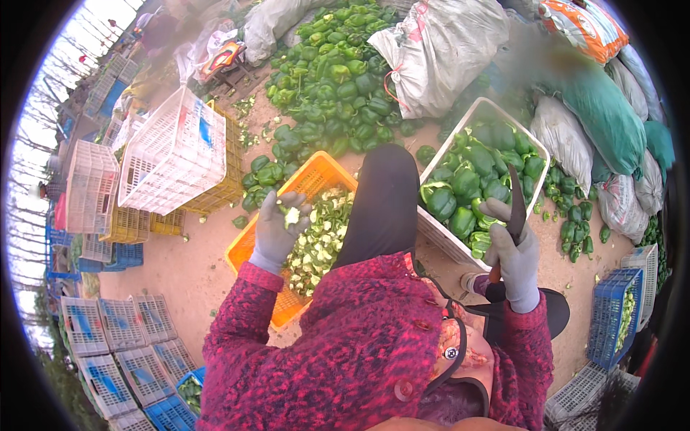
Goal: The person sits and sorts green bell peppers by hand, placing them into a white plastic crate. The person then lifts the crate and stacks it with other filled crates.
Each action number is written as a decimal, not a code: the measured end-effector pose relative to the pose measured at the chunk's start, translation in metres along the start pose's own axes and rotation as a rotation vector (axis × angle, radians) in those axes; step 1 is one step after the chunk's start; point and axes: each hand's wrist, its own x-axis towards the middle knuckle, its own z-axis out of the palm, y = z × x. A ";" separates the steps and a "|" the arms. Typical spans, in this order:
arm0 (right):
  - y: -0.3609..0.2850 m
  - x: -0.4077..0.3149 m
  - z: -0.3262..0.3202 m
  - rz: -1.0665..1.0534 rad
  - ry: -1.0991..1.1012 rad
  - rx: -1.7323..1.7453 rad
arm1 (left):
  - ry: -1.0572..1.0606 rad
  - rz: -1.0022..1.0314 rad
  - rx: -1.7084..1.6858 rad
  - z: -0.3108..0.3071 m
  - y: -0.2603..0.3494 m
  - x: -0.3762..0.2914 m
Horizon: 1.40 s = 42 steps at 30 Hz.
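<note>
My left hand point(277, 231), in a grey glove, has a pale pepper core point(291, 216) at its fingers, above an orange plastic crate point(245, 250). A heap of cut pepper cores with green stems point(318, 245) lies in that crate. In my gloved right hand point(515, 264) is a knife, its dark curved blade point(517, 202) pointing up and away from me. The right hand is over the near right corner of a white plastic crate point(450, 237). Green bell peppers point(466, 180) fill this crate, some of them cut open at the top.
A large pile of green bell peppers point(345, 81) lies on the ground ahead, beside a tied white woven sack point(442, 59). Stacked white crates point(172, 156) stand at left. Filled sacks point(598, 118) and a blue crate point(614, 318) are at right. My knee point(388, 199) rises between the two crates.
</note>
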 end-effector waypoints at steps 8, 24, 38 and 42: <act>0.032 -0.042 -0.120 0.144 0.339 0.226 | 0.213 0.281 0.841 -0.021 0.003 0.018; 0.161 0.013 -0.143 0.590 0.321 0.815 | -0.461 0.340 0.411 0.423 -0.086 0.171; 0.157 0.131 -0.172 0.784 0.512 0.806 | -0.261 -0.154 0.849 0.400 -0.163 0.276; 0.171 0.104 -0.204 0.956 0.645 0.783 | -0.192 -0.242 0.771 0.375 -0.174 0.239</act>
